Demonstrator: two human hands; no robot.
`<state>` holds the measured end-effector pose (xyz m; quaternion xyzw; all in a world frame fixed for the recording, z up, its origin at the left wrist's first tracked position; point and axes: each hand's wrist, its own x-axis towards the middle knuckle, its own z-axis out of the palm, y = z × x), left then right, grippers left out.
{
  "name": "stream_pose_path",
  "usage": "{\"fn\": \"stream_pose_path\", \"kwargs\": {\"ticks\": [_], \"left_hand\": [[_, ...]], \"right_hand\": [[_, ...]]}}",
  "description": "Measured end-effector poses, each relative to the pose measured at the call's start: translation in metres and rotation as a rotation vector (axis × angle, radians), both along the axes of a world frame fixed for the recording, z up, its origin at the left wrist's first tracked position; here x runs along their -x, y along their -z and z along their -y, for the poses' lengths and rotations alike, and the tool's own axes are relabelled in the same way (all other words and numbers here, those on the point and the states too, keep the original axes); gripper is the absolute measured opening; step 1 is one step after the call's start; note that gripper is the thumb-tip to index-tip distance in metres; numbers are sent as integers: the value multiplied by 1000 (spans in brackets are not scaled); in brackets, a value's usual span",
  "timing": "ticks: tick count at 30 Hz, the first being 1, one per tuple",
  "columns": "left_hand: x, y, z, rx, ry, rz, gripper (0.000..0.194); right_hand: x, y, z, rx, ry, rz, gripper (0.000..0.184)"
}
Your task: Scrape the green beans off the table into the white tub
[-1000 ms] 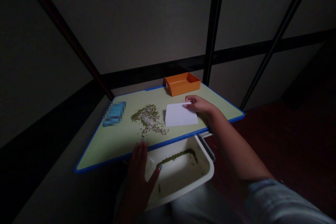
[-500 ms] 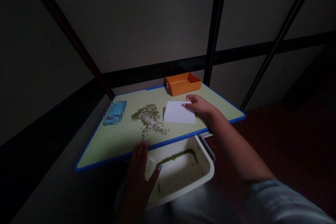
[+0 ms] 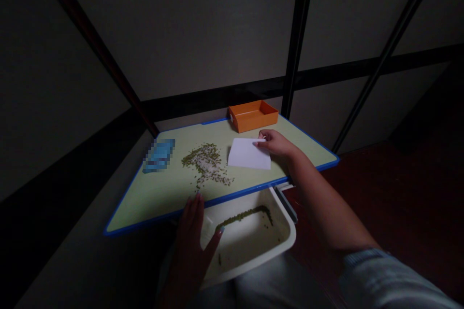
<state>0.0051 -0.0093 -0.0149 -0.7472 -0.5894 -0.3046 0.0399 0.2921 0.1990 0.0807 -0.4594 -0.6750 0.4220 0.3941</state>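
My right hand pinches the upper right edge of a white sheet of paper, thumb on top, holding it at the tabletop. Left of the paper lies a spread of small green and whitish grains. My left hand has its thumb and fingers apart. Its fingertips reach the table's front edge, and its thumb is over the rim of a white plastic tub. Inside the tub, a line of green grains runs along the far side, with a few stray ones on the bottom.
The pale green table has a blue edge. An orange open box stands at its back. A blurred-out blue packet lies at the left. Panelled walls rise behind, and a dark red floor shows at the right.
My right hand and the paper have shifted slightly to the right and away from me. The left hand, the grains and the tub look the same.
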Motion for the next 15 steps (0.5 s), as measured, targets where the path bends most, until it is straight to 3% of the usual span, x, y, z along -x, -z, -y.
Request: {"fn": "stream_pose_path", "kwargs": {"ticks": [15], "left_hand": [[0,-1,0,-4,-6,-9,74]], "right_hand": [[3,6,-3,-29,-13,-11,35]]}}
